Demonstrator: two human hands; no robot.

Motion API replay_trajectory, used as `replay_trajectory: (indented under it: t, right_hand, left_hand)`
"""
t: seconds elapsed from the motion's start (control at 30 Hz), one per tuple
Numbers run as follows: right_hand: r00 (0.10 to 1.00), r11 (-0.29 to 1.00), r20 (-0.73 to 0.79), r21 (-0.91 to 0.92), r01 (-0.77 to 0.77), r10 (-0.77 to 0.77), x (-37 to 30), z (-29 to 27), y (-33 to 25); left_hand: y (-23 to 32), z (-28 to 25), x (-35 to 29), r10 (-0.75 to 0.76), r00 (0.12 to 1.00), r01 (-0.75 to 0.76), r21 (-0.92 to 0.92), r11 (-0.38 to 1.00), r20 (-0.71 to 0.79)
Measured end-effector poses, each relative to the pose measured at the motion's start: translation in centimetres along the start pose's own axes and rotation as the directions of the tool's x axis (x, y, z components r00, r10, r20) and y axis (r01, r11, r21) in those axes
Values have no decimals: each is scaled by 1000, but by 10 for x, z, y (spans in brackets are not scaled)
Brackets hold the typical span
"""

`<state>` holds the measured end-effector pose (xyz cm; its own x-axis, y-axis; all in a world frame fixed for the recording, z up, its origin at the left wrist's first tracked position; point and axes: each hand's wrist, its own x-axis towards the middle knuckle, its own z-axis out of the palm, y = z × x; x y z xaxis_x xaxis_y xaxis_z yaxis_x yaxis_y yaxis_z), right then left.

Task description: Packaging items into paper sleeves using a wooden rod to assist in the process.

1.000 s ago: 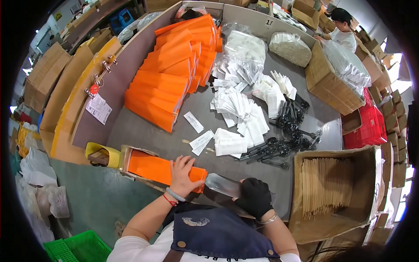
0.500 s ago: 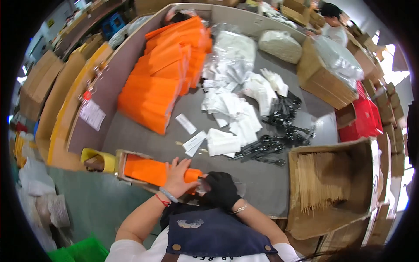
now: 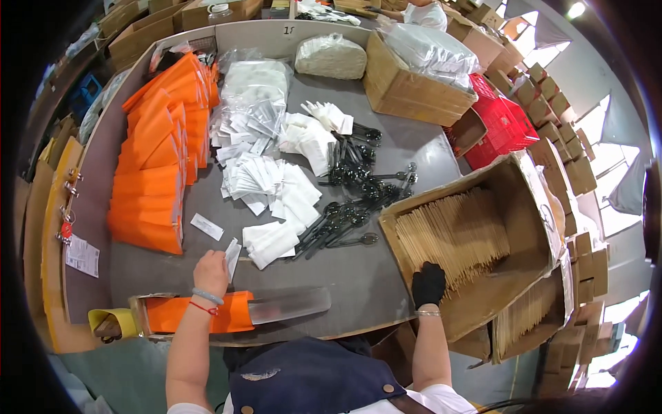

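Black spoons [image 3: 353,215] beside cardboard box [image 3: 525,224]

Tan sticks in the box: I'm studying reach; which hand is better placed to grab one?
Probably the right hand: it's at the tan sticks, while the left hand is at a white slip.

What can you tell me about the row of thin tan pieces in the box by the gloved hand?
The row of thin tan pieces sits inside an open cardboard box at the person's right. They are long, narrow and pale brown, looking like wood or stiff paper, and are packed closely side by side, with uneven ends. The black-gloved right hand is at their near end; whether it grips any is unclear.
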<state>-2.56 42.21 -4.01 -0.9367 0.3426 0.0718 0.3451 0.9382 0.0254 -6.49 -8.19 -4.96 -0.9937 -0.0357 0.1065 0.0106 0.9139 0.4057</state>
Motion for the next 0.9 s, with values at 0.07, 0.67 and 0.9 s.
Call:
replay_trajectory:
  t: [0.07, 0.67, 0.9]
  right_hand:
    - [999, 998, -6, 30, 49, -49, 1, 3, 0]
    - [947, 802, -254, 597, -5, 195, -17, 10, 3]
    - [924, 602, -290, 700, 383, -250, 5, -2, -103]
  left_hand:
    - [-3, -9, -6, -34, 999, 35, 22, 999, -29]
    - [79, 26, 6, 84, 996, -82, -226, 971, 1]
    - [74, 21, 4, 125, 991, -131, -194, 972, -44]
